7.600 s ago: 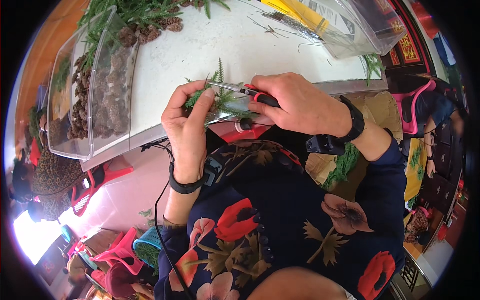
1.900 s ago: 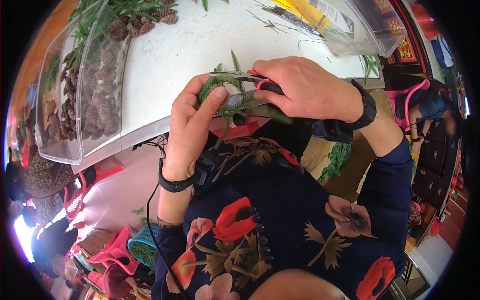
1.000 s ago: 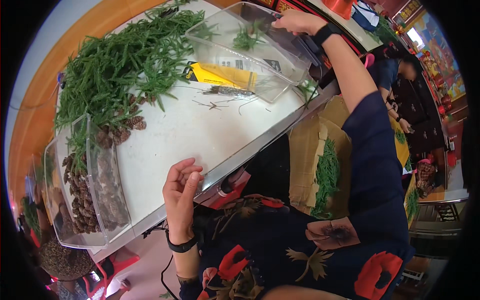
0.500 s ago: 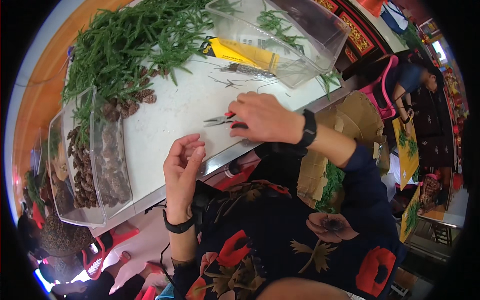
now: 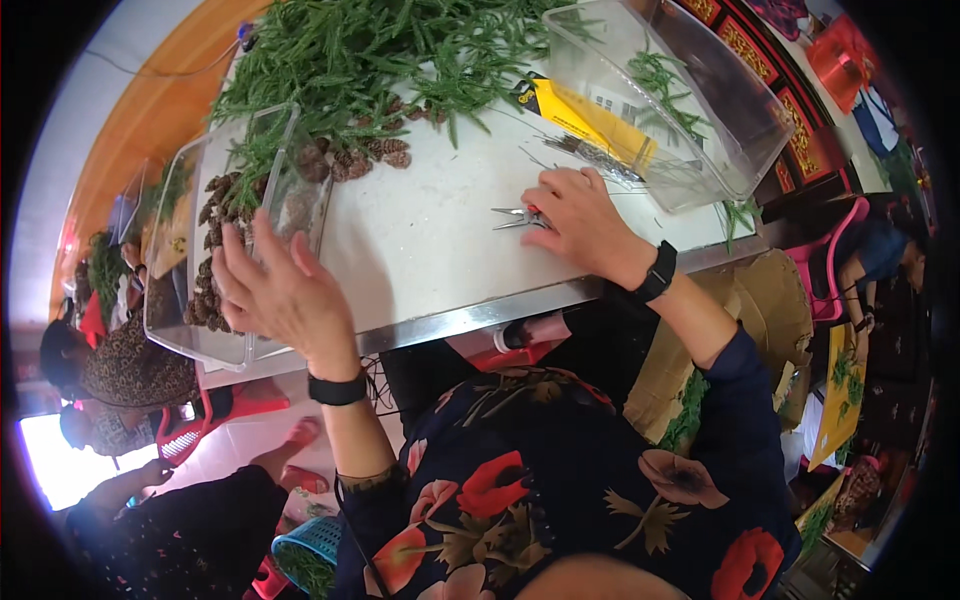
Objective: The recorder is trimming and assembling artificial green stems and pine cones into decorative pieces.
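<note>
Small red-handled pliers [image 5: 518, 214] are held down on the white table [image 5: 420, 250] by the right hand [image 5: 580, 222], while the left hand [image 5: 275, 290] is spread wide and holds nothing.

The pliers lie flat on the table, metal tips pointed left, with the handles covered by the right fingers. The open left hand is raised at the near left, at the near end of a clear plastic box [image 5: 225, 250] in which brown pine cones [image 5: 215, 250] are kept. A heap of green sprigs [image 5: 370, 60] is piled at the far side of the table. A second clear box [image 5: 665, 100], holding a few sprigs, is set at the far right, over a yellow packet [image 5: 575, 110].
</note>
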Available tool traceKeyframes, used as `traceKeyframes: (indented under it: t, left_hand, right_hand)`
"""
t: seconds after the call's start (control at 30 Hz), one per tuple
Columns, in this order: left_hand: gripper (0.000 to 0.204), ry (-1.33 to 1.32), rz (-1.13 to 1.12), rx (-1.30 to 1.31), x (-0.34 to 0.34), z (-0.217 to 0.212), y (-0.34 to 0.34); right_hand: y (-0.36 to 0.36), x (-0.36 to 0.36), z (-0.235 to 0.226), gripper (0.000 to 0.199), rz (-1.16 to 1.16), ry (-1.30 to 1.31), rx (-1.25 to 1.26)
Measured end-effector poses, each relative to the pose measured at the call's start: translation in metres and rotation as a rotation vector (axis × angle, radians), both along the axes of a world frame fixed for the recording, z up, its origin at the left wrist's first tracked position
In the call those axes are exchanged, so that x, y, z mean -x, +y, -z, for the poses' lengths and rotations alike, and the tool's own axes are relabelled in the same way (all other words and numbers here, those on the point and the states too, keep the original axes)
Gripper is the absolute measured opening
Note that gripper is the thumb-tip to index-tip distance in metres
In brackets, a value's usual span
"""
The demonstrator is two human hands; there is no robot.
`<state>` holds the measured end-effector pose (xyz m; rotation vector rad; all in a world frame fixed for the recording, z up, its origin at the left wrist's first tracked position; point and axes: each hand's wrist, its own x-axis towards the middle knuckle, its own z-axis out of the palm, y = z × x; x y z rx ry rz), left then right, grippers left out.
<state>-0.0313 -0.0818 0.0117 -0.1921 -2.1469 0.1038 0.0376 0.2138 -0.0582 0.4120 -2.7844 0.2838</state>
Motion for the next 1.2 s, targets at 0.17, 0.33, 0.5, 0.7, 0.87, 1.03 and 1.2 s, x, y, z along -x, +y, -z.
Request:
traceKeyframes:
  t: [0.17, 0.33, 0.5, 0.7, 0.87, 1.03, 1.2]
  left_hand:
    - [0.027, -0.35, -0.26, -0.179, 0.007, 0.0, -0.025]
    - [0.021, -0.347, -0.268, -0.209, 0.008, -0.006, -0.026]
    - [0.021, -0.263, -0.091, -0.221, 0.015, -0.001, -0.058]
    - [0.022, -0.281, 0.036, -0.28, 0.032, -0.005, -0.091]
    - [0.021, -0.331, 0.023, -0.35, 0.036, -0.003, -0.102]
    - [0.021, -0.297, 0.103, -0.285, 0.032, -0.016, -0.075]
    - [0.018, -0.586, 0.453, -0.244, 0.021, -0.016, 0.009]
  right_hand:
    - [-0.045, 0.062, -0.037, 0.056, -0.136, -0.18, 0.218]
    - [-0.172, 0.127, -0.061, 0.078, -0.283, -0.461, 0.841]
    - [-0.221, 0.16, -0.075, 0.066, -0.22, -0.837, 1.059]
    - [-0.268, 0.168, -0.038, 0.046, -0.104, -0.671, 1.2]
    - [-0.225, 0.147, -0.055, 0.034, -0.226, -0.81, 1.032]
    - [-0.109, 0.136, -0.033, 0.021, -0.097, -0.31, 0.277]
    - [0.007, 0.094, -0.053, 0.014, 0.255, -0.27, 0.171]
